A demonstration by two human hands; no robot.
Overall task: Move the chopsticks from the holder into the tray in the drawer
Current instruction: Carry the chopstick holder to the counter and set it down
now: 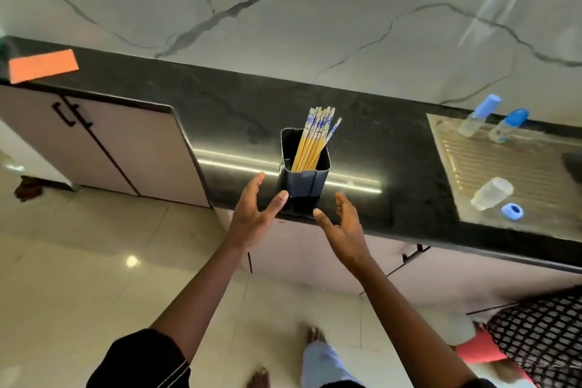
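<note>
Holder [305, 172] with chopsticks [315, 138] between spread, empty left hand [252, 214], right hand [341, 222].

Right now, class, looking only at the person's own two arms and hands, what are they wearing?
Both forearms are bare, as are the left hand and right hand: no gloves, rings, watch or bracelets show. The left upper arm has a short black sleeve with a thin pale line near its hem. The right arm's sleeve is barely in view.

Glossy dark stone countertop [362, 135], wood-look chopsticks [310, 143] w/ patterned tops, matt dark holder [304, 187].
</note>
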